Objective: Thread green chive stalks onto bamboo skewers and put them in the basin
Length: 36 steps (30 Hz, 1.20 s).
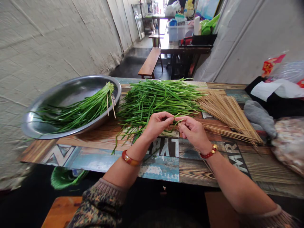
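Over the front edge of a pile of green chives, my two hands meet at their fingertips. My left hand is closed in a pinch on a chive stalk. Opposite it, my right hand is also closed, with chive ends showing at its fingertips. Thin bamboo sticks run out below the right palm beside the wrist; the fingers partly hide how they are held. To the right lies a fanned heap of bamboo skewers. Chives threaded on two skewers rest in a metal basin on the left.
The steel basin stands at the table's left end. At the right are a grey cloth, a bulging plastic bag and a black bag. A green-lined bin sits below the table. Beyond are a bench and another table.
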{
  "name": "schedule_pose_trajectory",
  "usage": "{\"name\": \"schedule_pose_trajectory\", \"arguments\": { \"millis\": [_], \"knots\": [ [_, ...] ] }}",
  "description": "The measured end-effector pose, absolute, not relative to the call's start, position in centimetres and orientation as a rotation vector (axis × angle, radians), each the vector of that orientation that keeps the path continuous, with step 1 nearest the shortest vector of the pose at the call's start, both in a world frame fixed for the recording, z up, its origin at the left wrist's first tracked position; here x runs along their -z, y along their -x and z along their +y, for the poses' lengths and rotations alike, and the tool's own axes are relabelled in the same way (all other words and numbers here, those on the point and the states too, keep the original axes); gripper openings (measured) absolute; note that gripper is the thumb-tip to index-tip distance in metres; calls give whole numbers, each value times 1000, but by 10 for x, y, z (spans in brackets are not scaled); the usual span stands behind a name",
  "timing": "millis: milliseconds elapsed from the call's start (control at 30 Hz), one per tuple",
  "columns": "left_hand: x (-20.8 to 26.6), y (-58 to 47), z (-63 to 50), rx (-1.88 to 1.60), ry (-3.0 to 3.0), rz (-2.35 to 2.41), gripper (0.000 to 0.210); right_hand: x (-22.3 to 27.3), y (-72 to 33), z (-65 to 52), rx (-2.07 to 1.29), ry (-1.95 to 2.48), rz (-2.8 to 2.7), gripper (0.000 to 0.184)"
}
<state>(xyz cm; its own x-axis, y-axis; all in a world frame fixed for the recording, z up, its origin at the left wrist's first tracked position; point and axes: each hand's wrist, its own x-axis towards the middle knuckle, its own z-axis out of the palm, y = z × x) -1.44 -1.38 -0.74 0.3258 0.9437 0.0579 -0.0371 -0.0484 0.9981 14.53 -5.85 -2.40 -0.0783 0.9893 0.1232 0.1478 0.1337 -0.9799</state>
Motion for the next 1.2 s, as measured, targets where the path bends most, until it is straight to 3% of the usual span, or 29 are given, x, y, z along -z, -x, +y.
{"name": "schedule_pose_trajectory", "arguments": {
  "millis": [100,300,733,1200],
  "knots": [
    [7,15,-14,-1012,-1369,926,17,25,-145,-59,-1092,1177,-1423,26],
    [7,15,-13,-1007,-1389,951,17,21,-146,-61,-1031,1140,-1455,48],
    [9,16,-12,-934,-1441,936,16,25,-145,-60,-917,1176,-1521,29],
    [10,12,-14,-889,-1406,857,19,28,-143,-57,-935,1157,-1473,30]
  ]
}}
